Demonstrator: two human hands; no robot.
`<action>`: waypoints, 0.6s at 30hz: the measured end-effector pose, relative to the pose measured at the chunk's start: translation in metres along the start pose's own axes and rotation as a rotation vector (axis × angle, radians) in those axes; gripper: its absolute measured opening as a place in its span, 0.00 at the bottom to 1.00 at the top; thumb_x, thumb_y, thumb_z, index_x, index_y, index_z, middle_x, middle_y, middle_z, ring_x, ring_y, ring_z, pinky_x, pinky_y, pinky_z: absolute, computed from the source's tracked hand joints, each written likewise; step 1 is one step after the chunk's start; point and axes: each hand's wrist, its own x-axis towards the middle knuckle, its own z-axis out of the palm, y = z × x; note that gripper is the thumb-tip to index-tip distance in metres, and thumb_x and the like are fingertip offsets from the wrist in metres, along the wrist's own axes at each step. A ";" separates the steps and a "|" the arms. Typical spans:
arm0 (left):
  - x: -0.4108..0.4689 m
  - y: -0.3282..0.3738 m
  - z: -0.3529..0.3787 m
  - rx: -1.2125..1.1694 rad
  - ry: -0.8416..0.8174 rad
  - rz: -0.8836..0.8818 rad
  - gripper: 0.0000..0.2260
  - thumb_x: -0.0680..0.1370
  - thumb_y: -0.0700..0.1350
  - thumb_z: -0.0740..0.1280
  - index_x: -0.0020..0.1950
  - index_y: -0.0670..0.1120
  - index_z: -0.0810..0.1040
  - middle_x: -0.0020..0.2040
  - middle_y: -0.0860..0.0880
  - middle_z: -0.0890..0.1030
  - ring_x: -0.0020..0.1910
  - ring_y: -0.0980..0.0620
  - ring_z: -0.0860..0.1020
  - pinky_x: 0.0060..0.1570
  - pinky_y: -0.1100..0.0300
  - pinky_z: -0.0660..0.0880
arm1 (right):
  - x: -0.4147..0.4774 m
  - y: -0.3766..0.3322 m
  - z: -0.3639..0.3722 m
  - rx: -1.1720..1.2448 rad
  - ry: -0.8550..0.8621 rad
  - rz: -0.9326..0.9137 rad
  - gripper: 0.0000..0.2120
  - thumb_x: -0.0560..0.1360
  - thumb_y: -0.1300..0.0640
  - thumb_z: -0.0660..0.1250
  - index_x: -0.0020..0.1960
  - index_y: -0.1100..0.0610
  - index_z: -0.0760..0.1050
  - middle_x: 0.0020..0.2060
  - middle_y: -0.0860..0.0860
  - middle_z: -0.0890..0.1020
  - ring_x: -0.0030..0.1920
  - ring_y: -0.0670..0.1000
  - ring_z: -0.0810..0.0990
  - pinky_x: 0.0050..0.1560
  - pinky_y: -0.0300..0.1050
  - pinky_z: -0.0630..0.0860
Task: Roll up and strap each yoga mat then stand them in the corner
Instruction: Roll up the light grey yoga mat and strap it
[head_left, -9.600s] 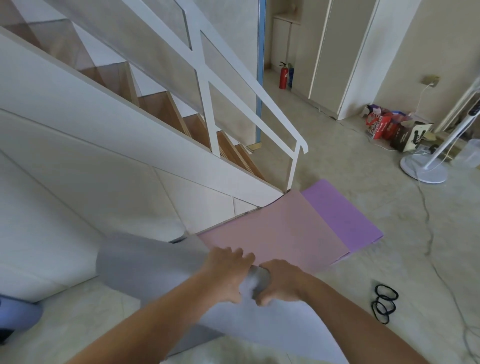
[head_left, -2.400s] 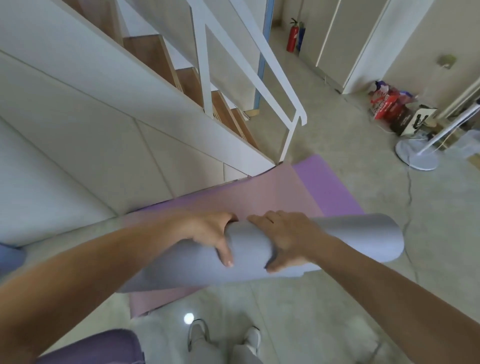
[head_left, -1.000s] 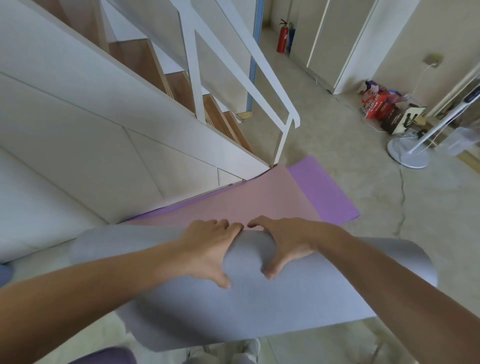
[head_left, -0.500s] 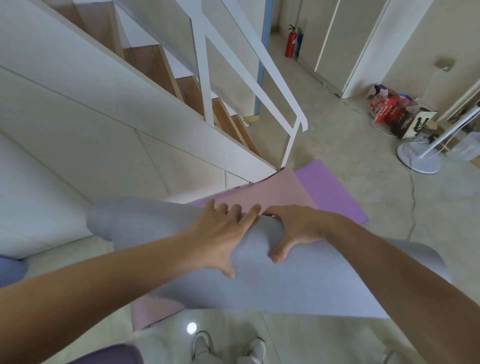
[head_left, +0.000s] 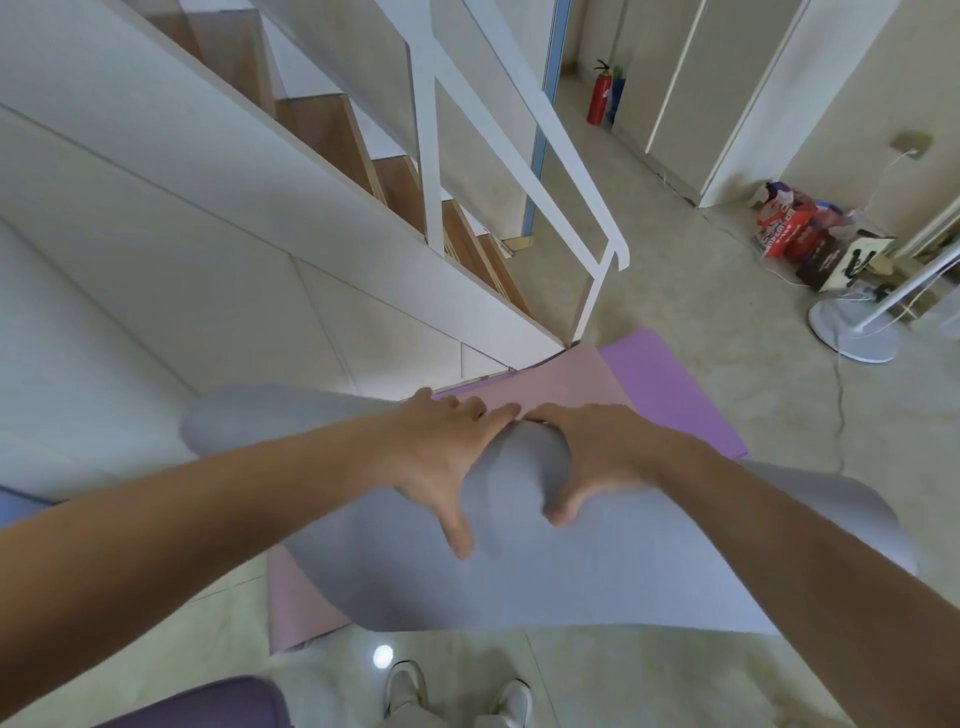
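- Head view, looking down past my forearms: a soft grey foam yoga mat (head_left: 519, 571), partly rolled, held up off the pale tiled floor (head_left: 727, 291).
- My left hand (head_left: 441, 457): palm down on the roll's crown, fingers over its far side, thumb spread toward me; pressed on the mat, not closed round it.
- My right hand (head_left: 587, 457): same pose just right of the left, fingertips nearly touching it at the far edge, thumb hooked near; bearing on the same roll.
- Roll's long axis: left to right across me, its left end (head_left: 218, 426) lifted a little farther off than its right end (head_left: 852, 519). Both hands sit at its middle, neither nearer.
- Loose tail: hangs from the roll's near side down toward my white shoes (head_left: 457, 696), so rolling appears unfinished.
- Pink flat foam mat (head_left: 561, 379): on the floor beneath and beyond my hands, its near left corner (head_left: 296, 613) showing under the grey one.
- Purple flat foam mat (head_left: 670, 395): under the pink one, showing at the right and far side.
- White staircase panel (head_left: 260, 270): far left, close to the mats.
- White fan base (head_left: 852, 332): far right, well apart.
- Straps: none in view.
- Judgement: the tail lies toward me, so the turn must draw it up over the roll.
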 end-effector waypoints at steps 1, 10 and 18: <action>0.001 0.006 0.006 0.144 0.107 0.027 0.66 0.53 0.69 0.78 0.77 0.55 0.40 0.67 0.49 0.67 0.63 0.46 0.71 0.68 0.45 0.64 | 0.001 0.002 -0.005 0.087 -0.041 0.015 0.45 0.50 0.39 0.79 0.64 0.34 0.65 0.54 0.37 0.77 0.53 0.45 0.78 0.57 0.50 0.76; 0.009 -0.022 -0.005 -0.354 0.001 -0.092 0.41 0.51 0.65 0.80 0.60 0.59 0.68 0.51 0.60 0.77 0.50 0.54 0.78 0.50 0.55 0.76 | -0.024 -0.016 0.014 -0.381 0.097 -0.062 0.67 0.56 0.31 0.76 0.78 0.44 0.36 0.77 0.47 0.54 0.75 0.54 0.59 0.72 0.54 0.62; -0.006 -0.016 -0.014 -0.372 -0.102 -0.059 0.60 0.55 0.65 0.81 0.79 0.59 0.50 0.72 0.56 0.67 0.68 0.49 0.70 0.67 0.51 0.68 | -0.006 -0.014 -0.006 -0.325 0.117 -0.078 0.47 0.53 0.36 0.75 0.69 0.37 0.59 0.57 0.41 0.77 0.54 0.49 0.77 0.51 0.48 0.75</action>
